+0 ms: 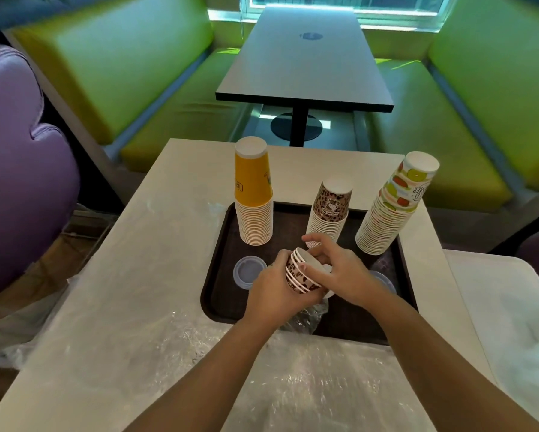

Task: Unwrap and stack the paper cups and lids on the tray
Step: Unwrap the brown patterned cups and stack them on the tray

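Note:
On the dark brown tray stand three upside-down cup stacks: a yellow stack at the back left, a leopard-print stack in the middle, a fruit-print stack at the right. My left hand grips a short stack of leopard-print cups lying on its side above the tray. My right hand holds the open end of that short stack, thumb on its side. A clear lid lies on the tray's left part; another lid shows partly behind my right wrist.
Crumpled clear plastic wrap lies under my hands, and more wrap covers the white table's near side. A purple chair stands at the left. Green benches and a dark table lie beyond.

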